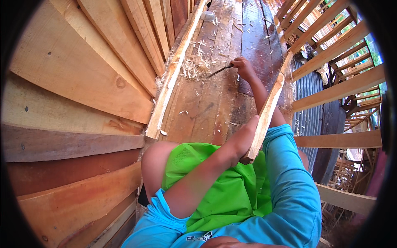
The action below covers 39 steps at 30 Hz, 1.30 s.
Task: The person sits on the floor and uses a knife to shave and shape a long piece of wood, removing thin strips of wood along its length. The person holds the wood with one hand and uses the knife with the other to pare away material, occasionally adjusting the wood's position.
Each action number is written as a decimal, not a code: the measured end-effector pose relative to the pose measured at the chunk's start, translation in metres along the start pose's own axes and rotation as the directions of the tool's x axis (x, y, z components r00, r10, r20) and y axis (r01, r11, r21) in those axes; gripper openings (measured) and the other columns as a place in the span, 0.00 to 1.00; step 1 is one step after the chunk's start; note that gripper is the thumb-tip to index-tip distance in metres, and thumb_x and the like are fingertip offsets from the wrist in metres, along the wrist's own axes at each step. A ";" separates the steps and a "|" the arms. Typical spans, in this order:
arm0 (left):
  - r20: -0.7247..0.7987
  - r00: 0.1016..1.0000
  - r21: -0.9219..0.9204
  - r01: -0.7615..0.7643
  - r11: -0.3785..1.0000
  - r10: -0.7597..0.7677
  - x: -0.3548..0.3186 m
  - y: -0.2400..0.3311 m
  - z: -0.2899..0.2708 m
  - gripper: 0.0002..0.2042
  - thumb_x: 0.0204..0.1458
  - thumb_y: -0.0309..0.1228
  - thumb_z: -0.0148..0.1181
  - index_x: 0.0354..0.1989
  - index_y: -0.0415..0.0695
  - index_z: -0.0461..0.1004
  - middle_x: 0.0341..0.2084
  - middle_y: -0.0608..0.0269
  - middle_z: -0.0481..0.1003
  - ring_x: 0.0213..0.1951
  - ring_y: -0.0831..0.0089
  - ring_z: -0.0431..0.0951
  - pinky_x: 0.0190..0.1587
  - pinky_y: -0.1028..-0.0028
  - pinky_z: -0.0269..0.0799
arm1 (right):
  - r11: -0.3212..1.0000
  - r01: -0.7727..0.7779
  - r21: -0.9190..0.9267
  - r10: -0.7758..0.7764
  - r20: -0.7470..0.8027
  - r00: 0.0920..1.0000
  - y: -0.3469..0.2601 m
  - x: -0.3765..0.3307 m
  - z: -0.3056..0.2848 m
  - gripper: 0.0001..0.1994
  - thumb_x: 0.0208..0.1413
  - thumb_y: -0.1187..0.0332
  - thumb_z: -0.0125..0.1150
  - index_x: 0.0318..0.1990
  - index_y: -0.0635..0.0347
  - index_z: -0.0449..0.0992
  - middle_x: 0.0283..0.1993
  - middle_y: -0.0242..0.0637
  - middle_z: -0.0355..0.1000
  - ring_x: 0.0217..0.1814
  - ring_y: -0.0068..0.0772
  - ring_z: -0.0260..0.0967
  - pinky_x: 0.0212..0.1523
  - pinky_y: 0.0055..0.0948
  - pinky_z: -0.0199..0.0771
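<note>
Nearest, my left hand [244,140] clamps the wooden strip [269,103] steady; my right hand [243,68], fingers closed around a dark tool [219,71], works the plank floor [206,103].

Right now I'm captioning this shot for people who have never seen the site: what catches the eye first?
The bright green shorts and blue sleeves at the bottom stand out against all the wood. Above them, the left hand grips the near end of a long pale wooden strip, while the right hand holds a thin dark tool over the plank floor beside pale shavings.
</note>
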<state>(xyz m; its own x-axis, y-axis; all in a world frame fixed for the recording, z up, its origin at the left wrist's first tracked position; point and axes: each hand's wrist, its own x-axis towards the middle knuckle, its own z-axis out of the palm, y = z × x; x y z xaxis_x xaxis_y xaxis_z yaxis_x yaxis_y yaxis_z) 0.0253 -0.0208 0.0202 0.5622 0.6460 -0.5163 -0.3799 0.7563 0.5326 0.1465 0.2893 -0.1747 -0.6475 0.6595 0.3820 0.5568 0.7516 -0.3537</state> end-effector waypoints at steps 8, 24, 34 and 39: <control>0.012 1.000 0.000 -0.005 1.000 0.005 -0.001 0.002 0.005 0.24 0.60 0.58 0.33 0.42 0.49 0.64 0.19 0.66 0.65 0.15 0.78 0.65 0.13 0.76 0.63 | 0.975 0.209 0.075 -0.220 0.182 0.959 0.014 -0.032 -0.021 0.18 0.40 0.85 0.54 0.40 0.61 0.81 0.39 0.42 0.76 0.44 0.45 0.71 0.46 0.36 0.71; 0.000 1.000 -0.004 0.028 1.000 -0.028 0.003 -0.003 -0.003 0.25 0.60 0.58 0.33 0.45 0.49 0.65 0.18 0.66 0.65 0.14 0.78 0.64 0.13 0.76 0.62 | 1.000 0.008 -0.017 -0.008 0.002 1.000 -0.008 0.002 0.004 0.18 0.40 0.85 0.53 0.38 0.56 0.81 0.37 0.42 0.74 0.47 0.45 0.70 0.46 0.36 0.71; 0.020 1.000 -0.003 0.020 1.000 -0.020 -0.001 0.001 0.002 0.25 0.60 0.59 0.33 0.43 0.50 0.64 0.18 0.67 0.65 0.15 0.78 0.65 0.13 0.77 0.61 | 0.999 0.033 0.021 -0.035 0.068 0.997 -0.052 -0.020 0.016 0.18 0.46 0.85 0.50 0.42 0.60 0.81 0.41 0.44 0.75 0.46 0.44 0.70 0.48 0.36 0.72; 0.010 0.999 0.023 0.053 0.998 -0.053 0.004 -0.002 -0.003 0.25 0.60 0.59 0.32 0.44 0.50 0.64 0.18 0.67 0.65 0.15 0.79 0.65 0.13 0.76 0.62 | 0.980 -0.174 -0.094 0.172 -0.033 0.985 -0.051 -0.008 0.028 0.17 0.43 0.83 0.53 0.41 0.59 0.81 0.38 0.41 0.75 0.45 0.44 0.70 0.46 0.36 0.72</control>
<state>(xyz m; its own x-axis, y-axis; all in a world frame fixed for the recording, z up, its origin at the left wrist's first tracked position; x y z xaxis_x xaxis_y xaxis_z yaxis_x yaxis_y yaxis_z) 0.0262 -0.0196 0.0149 0.5891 0.6040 -0.5367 -0.3331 0.7867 0.5197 0.1085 0.2456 -0.1834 -0.5245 0.7790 0.3437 0.7077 0.6233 -0.3326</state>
